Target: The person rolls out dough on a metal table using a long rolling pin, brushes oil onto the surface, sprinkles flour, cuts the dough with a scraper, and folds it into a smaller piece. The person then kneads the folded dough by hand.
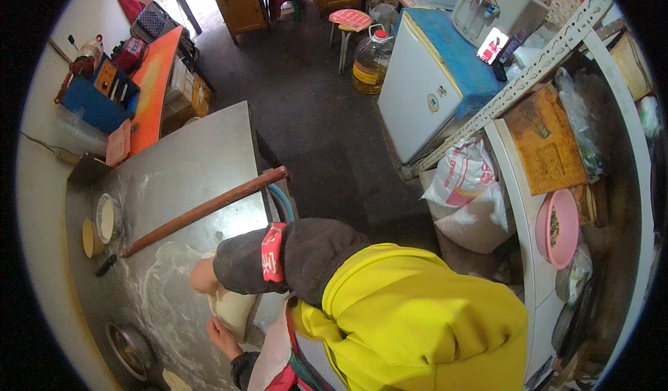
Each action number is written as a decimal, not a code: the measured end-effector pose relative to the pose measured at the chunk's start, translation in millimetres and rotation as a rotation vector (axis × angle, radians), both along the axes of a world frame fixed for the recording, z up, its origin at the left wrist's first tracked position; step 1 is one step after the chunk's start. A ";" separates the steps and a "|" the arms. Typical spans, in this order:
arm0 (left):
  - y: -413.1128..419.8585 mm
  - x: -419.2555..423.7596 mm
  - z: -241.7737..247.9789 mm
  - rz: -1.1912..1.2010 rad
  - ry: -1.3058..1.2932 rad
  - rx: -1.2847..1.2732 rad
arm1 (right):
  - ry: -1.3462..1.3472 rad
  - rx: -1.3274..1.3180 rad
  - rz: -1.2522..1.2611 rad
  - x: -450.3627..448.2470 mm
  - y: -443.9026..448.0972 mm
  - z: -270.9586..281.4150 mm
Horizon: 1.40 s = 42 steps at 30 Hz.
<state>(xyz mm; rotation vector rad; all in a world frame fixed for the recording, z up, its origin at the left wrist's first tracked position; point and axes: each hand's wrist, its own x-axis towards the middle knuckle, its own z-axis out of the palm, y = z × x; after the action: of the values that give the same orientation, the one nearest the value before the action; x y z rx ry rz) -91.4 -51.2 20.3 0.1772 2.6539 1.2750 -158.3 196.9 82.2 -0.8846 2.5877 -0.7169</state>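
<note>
A thick pale piece of dough [233,311] lies on the floured metal worktop [209,145], close against my body. My right hand [204,277] is bent down at its far end; the fingers are largely hidden by the hand itself and the dark sleeve cover. At the dough's other end is my left hand [224,337], touching its edge with loosely bent fingers and gripping nothing that I can see. Beyond my right arm, a long wooden rolling pin [203,212] lies diagonally, one end past the table edge. My sleeve partly covers the dough.
By the wall stand a bowl of white contents [107,218], a yellowish bowl [92,238] and a metal basin [128,350]. A black-handled tool [106,265] lies near the pin. Behind me are flour sacks [464,182], a pink basin [566,229] and a white fridge [417,88].
</note>
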 end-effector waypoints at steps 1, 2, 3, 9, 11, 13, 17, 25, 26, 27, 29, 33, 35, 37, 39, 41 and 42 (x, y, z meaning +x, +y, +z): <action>-1.8 -0.1 -3.0 0.004 0.010 -0.001 | 0.041 -0.030 0.013 0.7 1.8 -4.5; -4.0 0.1 -5.2 0.012 -0.005 -0.018 | 0.081 -0.060 0.027 1.4 3.2 -9.3; -0.1 0.5 -1.1 0.018 -0.020 -0.035 | 0.085 -0.046 0.022 0.0 3.4 -14.7; 1.8 -2.7 3.0 -0.023 0.006 -0.095 | 0.096 -0.014 0.012 -12.2 -9.9 -30.3; 17.3 1.7 15.1 -0.062 -0.031 -0.063 | 0.050 -0.085 -0.002 0.3 11.3 -5.2; 41.3 -0.2 34.8 -0.170 -0.133 -0.008 | 0.085 -0.379 -0.174 -6.2 27.6 -25.2; 53.5 -21.6 33.8 -0.306 -0.074 -0.289 | 0.078 -0.563 -0.448 -16.3 60.7 -67.9; 117.7 -51.1 46.5 -0.533 -0.045 -0.321 | 0.068 -0.557 -0.281 31.7 61.5 -112.0; 125.2 -50.8 52.5 -0.531 -0.054 -0.328 | 0.046 -0.569 -0.310 36.0 63.0 -104.1; 130.5 -50.1 56.1 -0.527 -0.069 -0.335 | 0.017 -0.582 -0.336 39.7 63.1 -99.7; 135.1 -46.8 58.6 -0.514 -0.070 -0.335 | -0.056 -0.647 -0.452 47.1 60.0 -92.3; 135.7 -44.1 55.5 -0.512 -0.005 -0.310 | -0.218 -0.888 -0.544 65.1 48.7 -64.4; 130.5 -45.4 44.6 -0.507 -0.012 -0.208 | -0.116 -0.993 -0.513 68.0 29.1 -78.0; 117.1 -46.8 30.3 -0.463 -0.063 -0.013 | -0.154 -0.968 -0.490 72.7 20.2 -70.9; 107.7 -37.0 40.2 -0.430 -0.007 -0.032 | -0.323 -0.805 -0.483 83.6 17.1 -39.6; 97.0 -31.0 43.2 -0.418 0.033 -0.053 | -0.438 -0.882 -0.290 83.3 11.9 -33.4; 86.9 -28.5 43.6 -0.420 0.052 -0.071 | -0.414 -0.950 -0.249 83.6 -0.3 -39.9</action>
<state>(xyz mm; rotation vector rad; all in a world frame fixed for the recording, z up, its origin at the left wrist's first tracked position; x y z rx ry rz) -119.9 35.7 63.9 0.7217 2.5113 1.0485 -74.7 196.6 42.3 -0.5206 1.9354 -2.0312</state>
